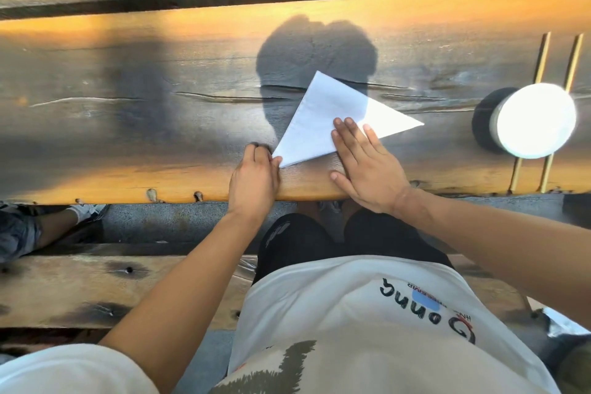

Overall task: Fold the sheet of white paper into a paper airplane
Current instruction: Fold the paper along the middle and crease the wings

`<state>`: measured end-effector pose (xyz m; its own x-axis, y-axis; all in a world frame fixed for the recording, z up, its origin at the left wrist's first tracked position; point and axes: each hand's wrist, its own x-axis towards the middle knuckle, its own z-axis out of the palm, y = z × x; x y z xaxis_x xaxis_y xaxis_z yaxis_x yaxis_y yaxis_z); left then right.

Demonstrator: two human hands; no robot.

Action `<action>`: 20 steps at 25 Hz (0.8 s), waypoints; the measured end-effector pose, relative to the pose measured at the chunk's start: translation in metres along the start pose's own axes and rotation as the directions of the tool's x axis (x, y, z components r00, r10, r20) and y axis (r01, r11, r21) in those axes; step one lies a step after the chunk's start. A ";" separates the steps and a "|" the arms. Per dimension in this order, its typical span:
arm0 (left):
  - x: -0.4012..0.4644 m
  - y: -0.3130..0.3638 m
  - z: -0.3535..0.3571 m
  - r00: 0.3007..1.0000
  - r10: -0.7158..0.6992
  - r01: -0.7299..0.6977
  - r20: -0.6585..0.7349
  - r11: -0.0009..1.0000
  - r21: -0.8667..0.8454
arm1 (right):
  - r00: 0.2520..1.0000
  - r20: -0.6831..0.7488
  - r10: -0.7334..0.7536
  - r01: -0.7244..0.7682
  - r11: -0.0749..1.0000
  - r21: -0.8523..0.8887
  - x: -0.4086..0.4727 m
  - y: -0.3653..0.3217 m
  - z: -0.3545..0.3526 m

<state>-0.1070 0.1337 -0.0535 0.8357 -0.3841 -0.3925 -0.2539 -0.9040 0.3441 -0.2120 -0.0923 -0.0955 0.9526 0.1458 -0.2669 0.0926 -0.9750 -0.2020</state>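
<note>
The white paper lies on the wooden table, folded into a flat triangle whose sharp point aims right. My left hand is curled at the paper's near-left corner, fingertips pinching or pressing that corner. My right hand lies flat with fingers spread, its fingertips resting on the paper's near edge and holding it down. Part of the paper is in shadow; its right tip is in bright sunlight.
A round white-topped container stands on the table to the right, beside two thin yellow sticks. The table's near edge runs just below my hands. Another person's leg and shoe show at the left, under the table. A wooden bench is beneath me.
</note>
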 end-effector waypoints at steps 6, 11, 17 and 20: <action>0.002 -0.004 -0.003 0.999 0.045 -0.043 -0.021 0.996 0.077 | 1.000 -0.012 -0.017 0.017 1.000 0.021 0.004 0.000 0.001; 0.032 0.034 -0.013 0.924 0.225 -0.235 -0.310 0.972 0.007 | 0.978 -0.183 0.096 -0.060 0.979 0.193 0.002 0.004 -0.021; 0.059 0.097 0.027 0.637 0.768 -0.732 -0.074 0.632 0.255 | 0.790 -0.191 0.583 -0.508 0.796 0.330 -0.008 0.027 -0.025; 0.061 0.107 0.046 0.633 0.772 -0.748 0.060 0.590 0.304 | 0.775 -0.164 0.610 -0.542 0.776 0.323 -0.009 0.026 -0.018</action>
<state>-0.1052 0.0051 -0.0797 0.3035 -0.9522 -0.0340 -0.9231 -0.3026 0.2373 -0.2135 -0.1220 -0.0817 0.8427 -0.5090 -0.1756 -0.5379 -0.7813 -0.3165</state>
